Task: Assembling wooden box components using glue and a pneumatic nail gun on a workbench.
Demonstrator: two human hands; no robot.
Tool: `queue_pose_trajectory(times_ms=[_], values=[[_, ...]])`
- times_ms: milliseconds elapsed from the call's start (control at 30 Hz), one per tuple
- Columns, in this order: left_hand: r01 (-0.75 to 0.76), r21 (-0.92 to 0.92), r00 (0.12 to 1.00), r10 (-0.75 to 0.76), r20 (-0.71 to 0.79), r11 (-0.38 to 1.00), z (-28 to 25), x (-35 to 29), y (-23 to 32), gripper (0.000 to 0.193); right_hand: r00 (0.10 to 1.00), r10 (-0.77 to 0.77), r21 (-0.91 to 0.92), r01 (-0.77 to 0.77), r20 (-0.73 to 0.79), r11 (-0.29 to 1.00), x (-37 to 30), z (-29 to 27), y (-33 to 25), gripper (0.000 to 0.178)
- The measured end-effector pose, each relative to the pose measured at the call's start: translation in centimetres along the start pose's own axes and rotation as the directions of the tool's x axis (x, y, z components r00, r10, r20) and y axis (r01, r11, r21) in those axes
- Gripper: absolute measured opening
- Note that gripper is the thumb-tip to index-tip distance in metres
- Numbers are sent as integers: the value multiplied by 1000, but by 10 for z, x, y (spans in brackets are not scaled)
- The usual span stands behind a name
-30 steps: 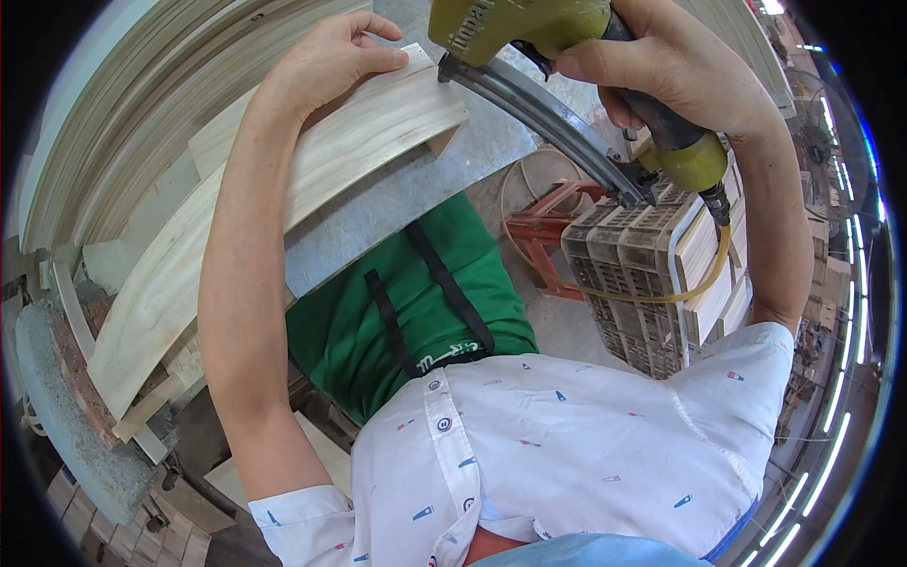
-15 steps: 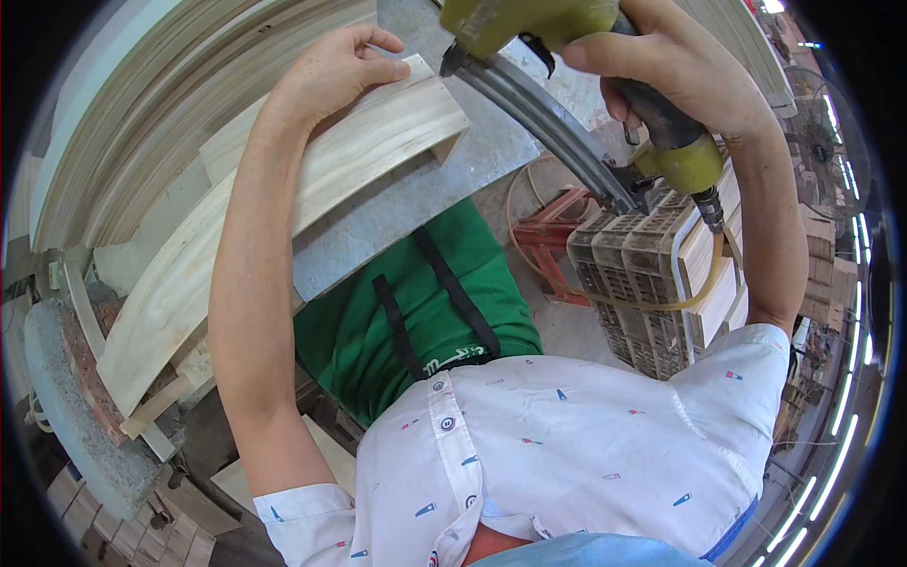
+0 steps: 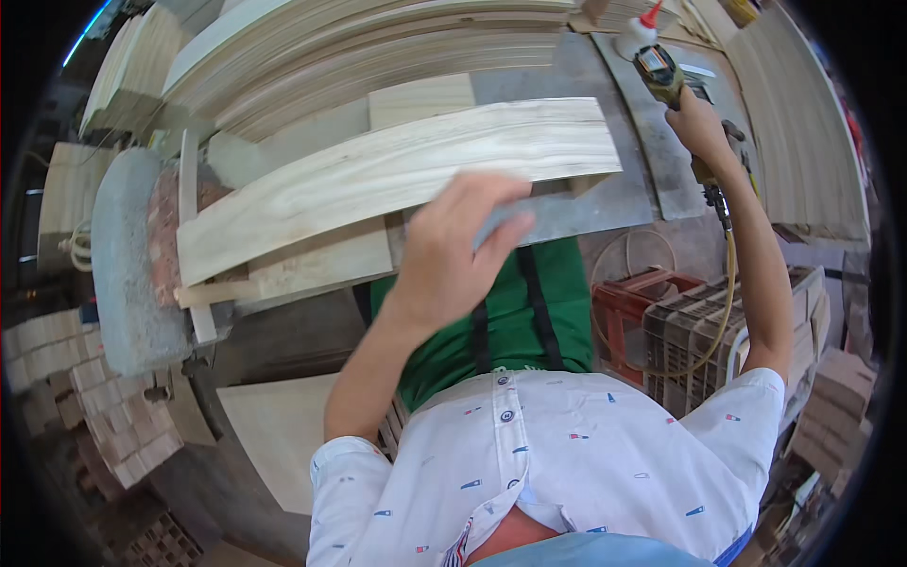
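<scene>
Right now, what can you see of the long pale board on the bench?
The long board looks like pale, grained wood with curved long edges, though the fisheye may exaggerate that. It lies across the grey bench top, its right end above a short wooden piece. The blurred left hand overlaps its near edge in view; contact is unclear.

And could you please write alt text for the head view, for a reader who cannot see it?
A person's right hand grips a green air tool with a yellow hose; the blurred, open left hand is near a long pale board, with stacked wood behind.
</scene>
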State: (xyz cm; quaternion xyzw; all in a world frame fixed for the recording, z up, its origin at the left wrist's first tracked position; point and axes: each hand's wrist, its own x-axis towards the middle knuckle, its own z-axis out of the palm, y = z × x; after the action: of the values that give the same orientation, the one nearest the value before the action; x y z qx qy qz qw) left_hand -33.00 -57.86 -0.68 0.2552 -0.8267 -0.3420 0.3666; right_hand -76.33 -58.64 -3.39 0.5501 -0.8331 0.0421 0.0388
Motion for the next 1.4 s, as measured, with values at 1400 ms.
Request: queue_pose_trajectory(times_ms=[1400], values=[[423, -289, 858, -482, -177, 859, 54, -13, -154, 62, 561, -623, 498, 381, 546, 779, 92, 49, -273, 67]])
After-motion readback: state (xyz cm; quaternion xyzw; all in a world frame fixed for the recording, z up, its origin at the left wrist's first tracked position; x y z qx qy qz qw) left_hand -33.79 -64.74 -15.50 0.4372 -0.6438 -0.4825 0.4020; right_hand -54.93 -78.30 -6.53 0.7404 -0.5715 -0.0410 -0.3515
